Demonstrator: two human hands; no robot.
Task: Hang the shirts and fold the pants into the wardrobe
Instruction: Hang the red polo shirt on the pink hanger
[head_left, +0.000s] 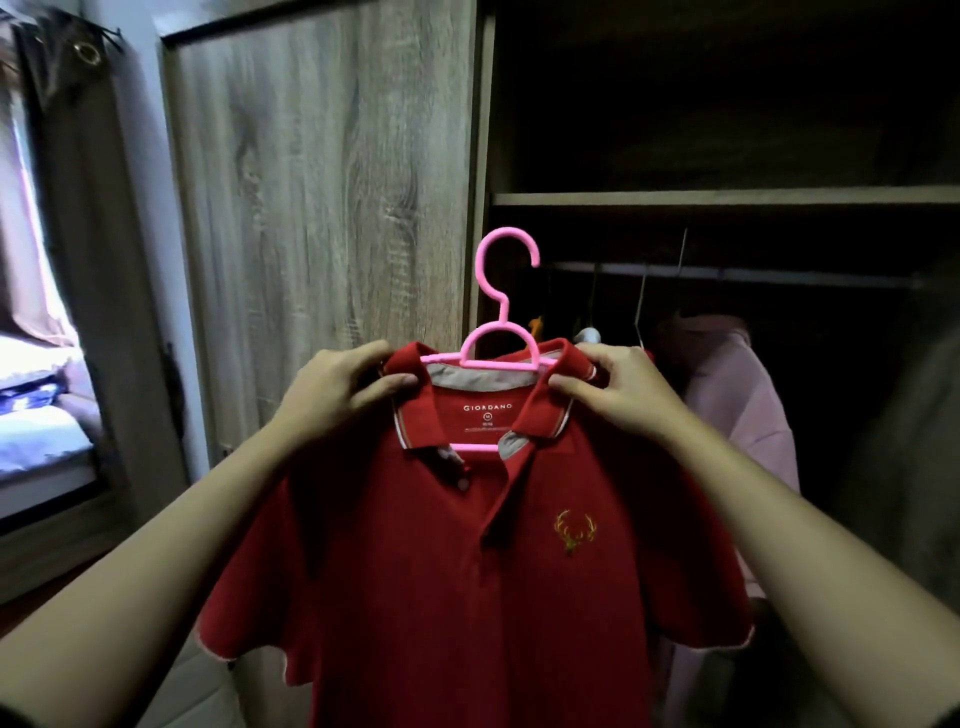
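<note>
Hands (483, 387) hold red polo (467, 571) before open wardrobe (322, 208).

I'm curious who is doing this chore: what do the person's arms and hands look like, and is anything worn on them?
Both forearms are bare, with no sleeves in view. The left hand and the right hand wear no gloves. No watch or bracelet shows. Whether there is a ring is too blurred to tell.

The polo shirt (467, 571) is red with a gold antler emblem. Its hanger (506, 291) is pink. The wardrobe door (322, 182) shows grey-brown wood grain.
</note>
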